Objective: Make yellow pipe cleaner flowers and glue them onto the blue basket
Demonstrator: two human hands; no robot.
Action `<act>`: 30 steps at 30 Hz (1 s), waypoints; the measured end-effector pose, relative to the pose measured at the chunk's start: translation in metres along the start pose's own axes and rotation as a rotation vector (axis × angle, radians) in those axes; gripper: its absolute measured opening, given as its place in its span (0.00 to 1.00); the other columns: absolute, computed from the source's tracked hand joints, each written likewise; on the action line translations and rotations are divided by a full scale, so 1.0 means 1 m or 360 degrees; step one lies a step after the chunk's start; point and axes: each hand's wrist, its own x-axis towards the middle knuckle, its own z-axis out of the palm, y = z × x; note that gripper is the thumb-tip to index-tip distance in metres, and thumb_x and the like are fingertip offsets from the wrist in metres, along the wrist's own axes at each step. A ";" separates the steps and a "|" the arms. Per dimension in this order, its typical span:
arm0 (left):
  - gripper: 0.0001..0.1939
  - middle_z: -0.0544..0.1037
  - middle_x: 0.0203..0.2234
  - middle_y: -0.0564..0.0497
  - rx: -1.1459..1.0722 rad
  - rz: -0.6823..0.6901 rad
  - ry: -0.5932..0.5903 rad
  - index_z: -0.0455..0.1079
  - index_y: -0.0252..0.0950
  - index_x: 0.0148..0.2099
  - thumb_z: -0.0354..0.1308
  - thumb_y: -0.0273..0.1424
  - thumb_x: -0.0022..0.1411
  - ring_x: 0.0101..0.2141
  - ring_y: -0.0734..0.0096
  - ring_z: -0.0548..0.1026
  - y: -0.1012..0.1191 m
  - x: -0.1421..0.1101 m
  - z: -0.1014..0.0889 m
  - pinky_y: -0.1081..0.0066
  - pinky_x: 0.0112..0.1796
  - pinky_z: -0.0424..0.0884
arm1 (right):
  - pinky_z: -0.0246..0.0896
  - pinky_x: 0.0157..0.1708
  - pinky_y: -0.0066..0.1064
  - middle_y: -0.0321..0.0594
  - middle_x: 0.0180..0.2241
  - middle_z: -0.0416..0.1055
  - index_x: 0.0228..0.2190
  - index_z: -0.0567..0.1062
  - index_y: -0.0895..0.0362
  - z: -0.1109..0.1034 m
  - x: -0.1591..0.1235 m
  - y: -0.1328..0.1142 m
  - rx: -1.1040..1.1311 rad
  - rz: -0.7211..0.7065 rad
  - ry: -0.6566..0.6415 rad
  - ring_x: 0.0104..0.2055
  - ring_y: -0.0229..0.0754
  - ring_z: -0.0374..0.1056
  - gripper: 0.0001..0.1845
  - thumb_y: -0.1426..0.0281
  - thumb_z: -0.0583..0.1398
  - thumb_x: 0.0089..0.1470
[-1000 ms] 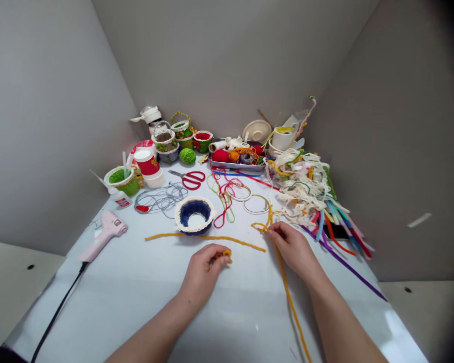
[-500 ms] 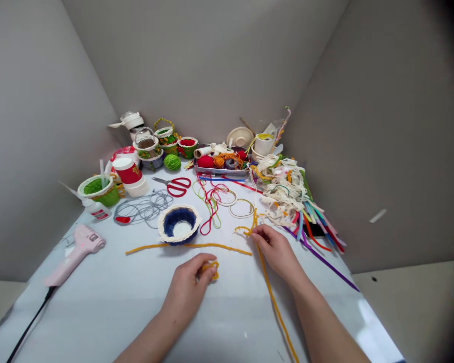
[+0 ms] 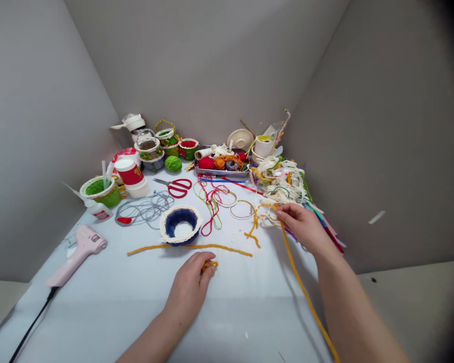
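Observation:
My left hand (image 3: 191, 282) rests low over the table, fingers closed on a small looped piece of yellow yarn (image 3: 211, 265), partly hidden by the fingers. Off to the right, my right hand (image 3: 300, 227) pinches a long yellow yarn strand (image 3: 300, 275) that trails down to the bottom edge. Short yellow yarn scraps (image 3: 254, 236) lie just left of that hand. A straight yellow cord (image 3: 223, 247) stretches across the table in front of the dark blue basket (image 3: 180, 225), which has a white lace rim.
A pink glue gun (image 3: 75, 254) lies at the left with its cable. Behind are red-handled scissors (image 3: 177, 188), grey cord (image 3: 147, 209), a white glue bottle (image 3: 98, 210) and a metal tray (image 3: 223, 172) of yarn. Lace trimmings (image 3: 283, 181) are heaped at the right.
My right hand has moved right and slightly away, drawing the long yellow strand along. The short scraps now lie apart from it. My left hand has barely moved.

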 end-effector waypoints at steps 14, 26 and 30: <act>0.09 0.76 0.29 0.51 0.0381 0.0231 -0.0153 0.71 0.38 0.43 0.51 0.25 0.63 0.36 0.64 0.72 0.000 0.000 0.002 0.63 0.41 0.68 | 0.57 0.25 0.29 0.36 0.23 0.70 0.29 0.73 0.56 0.030 0.008 0.006 -0.0302 -0.0217 -0.0146 0.26 0.40 0.64 0.10 0.63 0.56 0.53; 0.09 0.76 0.34 0.48 0.0425 0.0240 -0.0161 0.71 0.38 0.43 0.50 0.26 0.64 0.39 0.63 0.72 -0.005 -0.001 0.005 0.62 0.42 0.68 | 0.64 0.40 0.37 0.45 0.40 0.74 0.36 0.77 0.55 0.034 0.014 0.009 -0.0419 -0.0391 0.0160 0.38 0.46 0.70 0.11 0.66 0.55 0.55; 0.10 0.76 0.37 0.48 0.0420 0.0236 -0.0142 0.70 0.38 0.45 0.50 0.26 0.64 0.41 0.63 0.72 -0.008 -0.001 0.006 0.62 0.44 0.68 | 0.65 0.39 0.36 0.42 0.37 0.76 0.34 0.77 0.55 0.026 0.012 0.009 -0.0422 -0.0371 0.0195 0.37 0.45 0.71 0.10 0.66 0.56 0.54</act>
